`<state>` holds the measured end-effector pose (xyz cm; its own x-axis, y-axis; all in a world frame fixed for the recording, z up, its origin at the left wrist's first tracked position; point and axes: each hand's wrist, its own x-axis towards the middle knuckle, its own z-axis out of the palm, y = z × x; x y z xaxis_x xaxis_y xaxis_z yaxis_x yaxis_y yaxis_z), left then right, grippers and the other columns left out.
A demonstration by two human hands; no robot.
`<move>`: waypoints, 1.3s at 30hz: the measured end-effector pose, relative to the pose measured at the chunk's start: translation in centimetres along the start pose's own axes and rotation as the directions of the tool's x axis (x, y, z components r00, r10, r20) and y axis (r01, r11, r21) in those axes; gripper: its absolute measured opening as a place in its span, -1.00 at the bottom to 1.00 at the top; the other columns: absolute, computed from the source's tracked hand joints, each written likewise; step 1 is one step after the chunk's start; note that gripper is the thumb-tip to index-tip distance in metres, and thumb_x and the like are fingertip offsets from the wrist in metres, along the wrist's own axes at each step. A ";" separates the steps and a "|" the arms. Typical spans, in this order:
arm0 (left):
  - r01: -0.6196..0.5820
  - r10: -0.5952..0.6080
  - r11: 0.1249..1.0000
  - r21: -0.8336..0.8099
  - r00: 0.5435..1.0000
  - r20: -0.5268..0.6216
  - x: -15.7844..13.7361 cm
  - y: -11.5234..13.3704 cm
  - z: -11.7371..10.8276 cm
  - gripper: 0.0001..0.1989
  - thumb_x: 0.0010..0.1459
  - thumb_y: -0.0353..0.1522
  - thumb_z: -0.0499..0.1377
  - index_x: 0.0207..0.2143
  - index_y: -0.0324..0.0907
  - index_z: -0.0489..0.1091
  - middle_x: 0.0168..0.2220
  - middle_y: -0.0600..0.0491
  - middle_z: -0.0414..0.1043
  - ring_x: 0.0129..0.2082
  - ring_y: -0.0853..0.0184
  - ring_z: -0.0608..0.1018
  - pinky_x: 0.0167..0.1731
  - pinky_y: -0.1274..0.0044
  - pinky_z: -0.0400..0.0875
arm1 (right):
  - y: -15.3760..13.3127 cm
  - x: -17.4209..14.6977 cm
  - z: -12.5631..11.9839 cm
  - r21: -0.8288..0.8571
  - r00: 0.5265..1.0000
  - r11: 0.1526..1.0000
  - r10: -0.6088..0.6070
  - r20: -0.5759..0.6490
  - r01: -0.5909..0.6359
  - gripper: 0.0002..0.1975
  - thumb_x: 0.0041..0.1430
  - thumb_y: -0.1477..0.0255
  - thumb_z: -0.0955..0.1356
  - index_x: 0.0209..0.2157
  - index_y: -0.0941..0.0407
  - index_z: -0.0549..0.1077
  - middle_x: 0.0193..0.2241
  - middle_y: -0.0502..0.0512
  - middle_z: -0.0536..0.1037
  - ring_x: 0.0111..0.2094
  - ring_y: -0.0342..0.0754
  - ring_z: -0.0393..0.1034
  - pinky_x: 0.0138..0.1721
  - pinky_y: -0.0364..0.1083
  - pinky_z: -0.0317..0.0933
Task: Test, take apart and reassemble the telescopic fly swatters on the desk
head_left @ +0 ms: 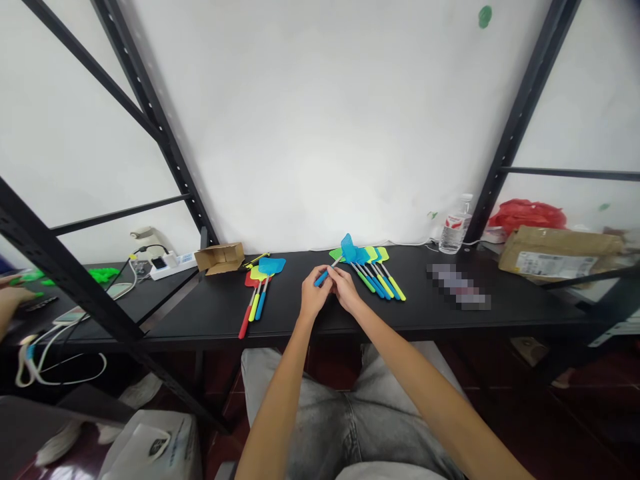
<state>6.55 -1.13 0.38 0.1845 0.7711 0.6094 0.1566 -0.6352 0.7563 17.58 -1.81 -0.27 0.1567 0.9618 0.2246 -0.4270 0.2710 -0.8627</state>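
Both hands are together over the black table, on a blue fly swatter (349,247) with a metal shaft, its head tilted up and away. My left hand (313,291) is closed around its blue handle. My right hand (344,288) is closed at the shaft, with its fingertips partly hidden. Just right of my hands lies a fanned row of several green, blue and yellow fly swatters (383,272), handles toward me. To the left lie a red fly swatter (245,321), a yellow one (255,305) and a blue one (261,303), their heads overlapping.
An open cardboard box (220,259) and a power strip (173,265) stand at the back left. Toward the right are a water bottle (455,227), a blurred-out item (459,288) and a cardboard parcel (555,257). Black rack posts rise at both sides; another person's arm (10,307) shows far left.
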 end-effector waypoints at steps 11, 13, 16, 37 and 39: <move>0.060 -0.062 0.998 0.017 0.995 0.078 0.1 0.0 0.1 -0.70 0.21 -0.20 0.13 -0.19 -0.18 0.55 -0.36 0.03 0.55 -0.38 0.34 0.51 -0.33 0.57 0.33 | -0.2 0.2 -0.2 0.053 0.992 0.999 0.006 -0.123 0.001 -0.53 -0.09 0.15 0.49 -0.16 0.10 0.49 -0.47 -0.04 0.47 -0.52 -0.13 0.32 -0.54 -0.14 0.19; 0.053 -0.061 0.996 0.069 0.992 0.112 0.0 0.1 0.1 -0.65 0.24 -0.16 0.09 -0.33 -0.20 0.56 -0.45 0.05 0.51 -0.43 0.35 0.49 -0.37 0.57 0.30 | -0.2 0.3 -0.2 0.083 0.989 0.997 0.012 -0.148 0.000 -0.49 -0.08 0.17 0.49 -0.09 0.08 0.46 -0.45 -0.05 0.48 -0.52 -0.13 0.32 -0.54 -0.14 0.19; 0.059 -0.077 0.989 0.132 0.988 0.135 -0.1 0.3 0.1 -0.56 0.26 -0.12 0.06 -0.46 -0.22 0.53 -0.52 0.05 0.48 -0.48 0.35 0.47 -0.40 0.56 0.26 | -0.1 0.4 -0.2 0.114 0.987 0.993 0.007 -0.161 0.012 -0.45 -0.10 0.21 0.49 -0.04 0.07 0.43 -0.48 -0.09 0.44 -0.53 -0.15 0.30 -0.54 -0.15 0.18; 0.089 -0.104 0.982 0.165 0.991 0.087 -0.1 0.4 -0.2 -0.66 0.23 -0.23 0.03 -0.57 -0.14 0.33 -0.63 0.14 0.31 -0.53 0.38 0.37 -0.44 0.57 0.16 | -0.1 0.5 -0.5 0.138 0.989 0.990 0.055 -0.136 -0.036 -0.32 -0.20 0.47 0.31 0.08 0.08 0.36 -0.44 -0.05 0.56 -0.56 -0.13 0.32 -0.56 -0.15 0.17; 0.093 -0.110 0.984 0.153 0.988 0.110 -0.1 0.5 -0.1 -0.65 0.23 -0.21 0.04 -0.57 -0.15 0.36 -0.64 0.14 0.31 -0.54 0.37 0.37 -0.45 0.57 0.16 | -0.1 0.6 -0.4 0.149 0.988 0.988 0.060 -0.144 -0.038 -0.36 -0.19 0.44 0.31 0.06 0.09 0.36 -0.46 -0.05 0.56 -0.57 -0.13 0.30 -0.57 -0.15 0.15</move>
<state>6.49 -1.51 0.69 0.2715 0.8269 0.4925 0.3195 -0.5601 0.7643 18.11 -1.29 -0.20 0.2573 0.9606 0.1048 -0.5604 0.2367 -0.7937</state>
